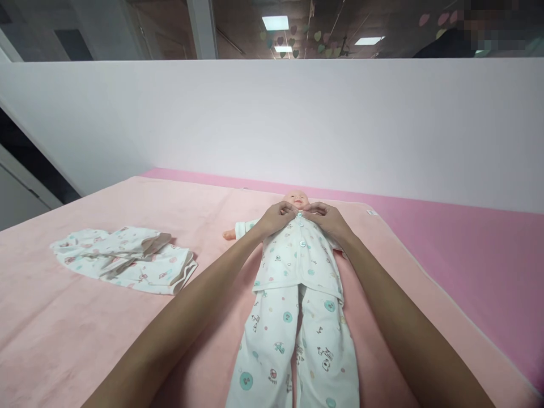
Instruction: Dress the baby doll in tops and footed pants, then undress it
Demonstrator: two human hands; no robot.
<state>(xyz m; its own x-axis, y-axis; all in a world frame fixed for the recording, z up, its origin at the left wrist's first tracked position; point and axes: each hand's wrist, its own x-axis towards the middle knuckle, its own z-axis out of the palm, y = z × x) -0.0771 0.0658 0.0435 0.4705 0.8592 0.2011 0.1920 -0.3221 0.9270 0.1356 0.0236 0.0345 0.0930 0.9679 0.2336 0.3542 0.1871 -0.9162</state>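
A baby doll (297, 198) lies on its back, dressed in a white printed button-front shirt (293, 260) and matching trousers (267, 345). At the shirt's neckline, my left hand (277, 217) pinches the collar on one side of the top button. Opposite it, my right hand (328, 220) pinches the collar on the other side, fingertips close to the left ones. Several pale buttons run down the shirt front, and a lower button (302, 244) looks fastened. One doll hand (229, 234) pokes out of the sleeve at the left. My fingers partly cover the collar.
A folded white printed garment (123, 258) with beige trim rests to the left on the pink blanket (106, 334). Under the blanket is a brighter pink surface (480, 255). A white partition wall (272, 119) stands behind, with dark glass above it.
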